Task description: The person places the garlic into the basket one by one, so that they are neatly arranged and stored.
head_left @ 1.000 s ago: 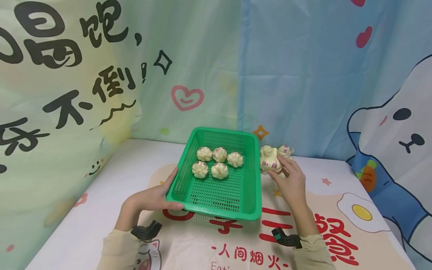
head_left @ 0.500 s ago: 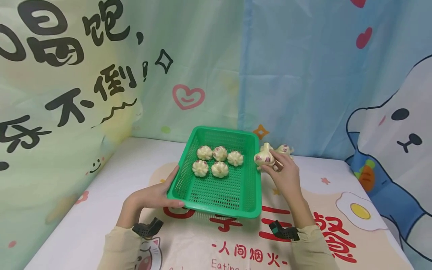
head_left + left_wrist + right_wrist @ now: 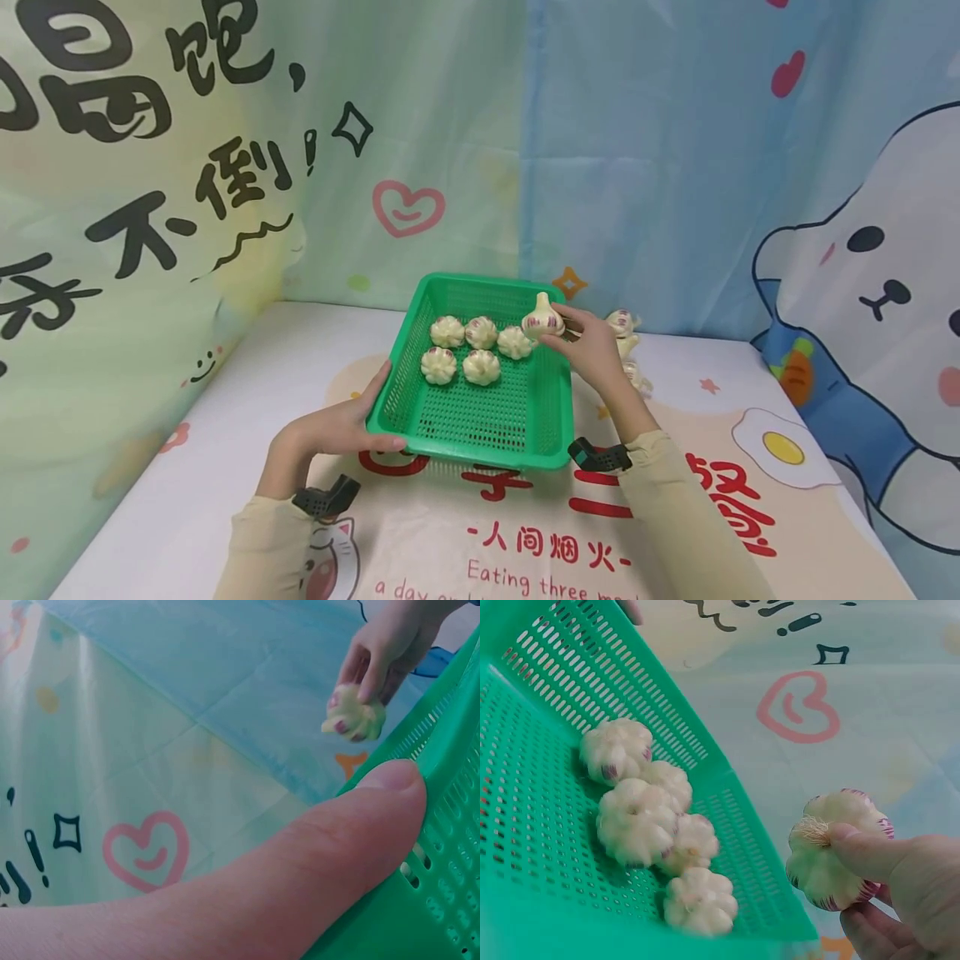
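A green plastic basket [image 3: 471, 461] stands on the table with several garlic bulbs [image 3: 481, 367] inside, roots up in the head view. At its near left corner my left hand [image 3: 337, 429] holds the basket, thumb and fingers spread around the corner. My right hand [image 3: 592, 342] pinches another garlic bulb [image 3: 542, 322] over the far right part of the basket, its stem pointing up. The right wrist view shows the thumb on the roots of this held bulb [image 3: 832, 862], with fingers behind it partly hidden. In the left wrist view, my left thumb [image 3: 352, 832] lies against the basket rim.
More garlic bulbs [image 3: 626, 333] lie on the table right of the basket, partly hidden by my right hand. A printed cloth backdrop [image 3: 637, 167] hangs close behind the basket. The printed table cover [image 3: 540, 517] reaches toward me.
My right hand has carried the held garlic bulb left, from the bulbs beside the basket to over its right side. My left hand stays at the basket corner. The head view has shifted slightly.
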`<state>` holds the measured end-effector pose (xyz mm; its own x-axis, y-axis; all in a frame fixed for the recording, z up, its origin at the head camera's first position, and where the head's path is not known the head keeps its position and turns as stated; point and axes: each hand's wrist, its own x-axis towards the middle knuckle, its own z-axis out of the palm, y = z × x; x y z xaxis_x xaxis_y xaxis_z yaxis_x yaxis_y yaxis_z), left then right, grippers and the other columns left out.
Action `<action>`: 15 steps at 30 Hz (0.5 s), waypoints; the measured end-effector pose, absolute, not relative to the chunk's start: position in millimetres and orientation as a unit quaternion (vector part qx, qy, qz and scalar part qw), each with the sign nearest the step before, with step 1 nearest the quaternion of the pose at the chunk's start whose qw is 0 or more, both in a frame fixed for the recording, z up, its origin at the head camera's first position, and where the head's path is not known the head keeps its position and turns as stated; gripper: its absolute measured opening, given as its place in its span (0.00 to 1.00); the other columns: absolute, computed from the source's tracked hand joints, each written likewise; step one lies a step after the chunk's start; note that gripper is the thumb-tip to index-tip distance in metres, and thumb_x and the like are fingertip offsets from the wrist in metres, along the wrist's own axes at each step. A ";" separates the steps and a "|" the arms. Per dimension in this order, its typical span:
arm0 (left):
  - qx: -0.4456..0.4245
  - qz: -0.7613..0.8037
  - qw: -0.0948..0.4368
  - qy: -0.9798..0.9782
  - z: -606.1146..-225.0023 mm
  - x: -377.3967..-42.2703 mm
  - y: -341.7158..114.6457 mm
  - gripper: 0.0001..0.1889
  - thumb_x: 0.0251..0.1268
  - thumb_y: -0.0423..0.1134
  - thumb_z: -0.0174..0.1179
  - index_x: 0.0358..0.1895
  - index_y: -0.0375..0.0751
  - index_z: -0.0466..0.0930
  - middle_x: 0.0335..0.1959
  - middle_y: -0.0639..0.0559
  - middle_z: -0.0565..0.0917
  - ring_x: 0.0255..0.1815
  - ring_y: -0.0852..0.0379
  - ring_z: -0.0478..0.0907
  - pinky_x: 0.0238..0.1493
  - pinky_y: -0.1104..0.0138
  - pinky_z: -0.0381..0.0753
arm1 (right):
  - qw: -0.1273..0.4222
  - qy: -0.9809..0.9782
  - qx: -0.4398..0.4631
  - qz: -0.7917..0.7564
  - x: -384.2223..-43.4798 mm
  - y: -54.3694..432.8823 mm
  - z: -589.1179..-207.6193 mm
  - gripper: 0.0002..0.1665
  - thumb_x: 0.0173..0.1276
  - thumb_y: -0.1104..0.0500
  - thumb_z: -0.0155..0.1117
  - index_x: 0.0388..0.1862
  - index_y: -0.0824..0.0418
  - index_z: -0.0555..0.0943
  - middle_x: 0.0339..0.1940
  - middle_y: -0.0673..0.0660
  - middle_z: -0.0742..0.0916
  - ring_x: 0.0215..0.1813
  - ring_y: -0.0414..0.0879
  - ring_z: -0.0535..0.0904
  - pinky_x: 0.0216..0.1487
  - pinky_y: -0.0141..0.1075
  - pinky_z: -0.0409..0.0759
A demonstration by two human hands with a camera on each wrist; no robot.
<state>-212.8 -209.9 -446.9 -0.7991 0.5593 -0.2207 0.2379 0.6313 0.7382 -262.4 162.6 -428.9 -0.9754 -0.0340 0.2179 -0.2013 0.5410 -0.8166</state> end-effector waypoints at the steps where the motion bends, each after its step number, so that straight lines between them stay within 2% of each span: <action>1: 0.230 0.366 0.221 0.874 -446.9 -213.0 -209.5 0.62 0.55 0.56 0.66 0.74 0.61 0.18 0.68 0.38 0.65 0.64 0.49 0.66 0.65 0.51 0.62 | 0.081 -0.876 0.065 0.470 -265.7 160.9 -428.9 0.36 0.63 0.52 0.67 0.69 0.53 0.68 0.68 0.60 0.73 0.65 0.55 0.73 0.58 0.44 0.76; 6: 0.237 0.373 0.219 0.870 -447.6 -213.4 -209.0 0.61 0.55 0.56 0.66 0.74 0.62 0.18 0.78 0.41 0.43 0.70 0.45 0.59 0.66 0.50 0.61 | 0.052 -0.891 0.056 0.447 -280.6 151.3 -430.6 0.36 0.63 0.52 0.67 0.70 0.55 0.68 0.68 0.60 0.74 0.63 0.56 0.74 0.54 0.46 0.78; 11: 0.234 0.367 0.220 0.873 -448.7 -213.5 -209.9 0.61 0.55 0.57 0.66 0.74 0.62 0.18 0.77 0.40 0.44 0.70 0.43 0.61 0.65 0.49 0.64 | 0.047 -0.909 0.031 0.414 -289.3 140.4 -436.5 0.39 0.63 0.52 0.67 0.71 0.60 0.66 0.67 0.61 0.74 0.62 0.56 0.75 0.54 0.46 0.77; 15: 0.233 0.373 0.222 0.870 -449.4 -213.6 -209.8 0.61 0.55 0.56 0.66 0.74 0.60 0.18 0.77 0.40 0.44 0.70 0.42 0.60 0.65 0.48 0.63 | 0.063 -0.928 0.026 0.365 -292.5 131.8 -440.0 0.36 0.63 0.52 0.67 0.68 0.62 0.69 0.62 0.61 0.79 0.56 0.55 0.78 0.49 0.44 0.79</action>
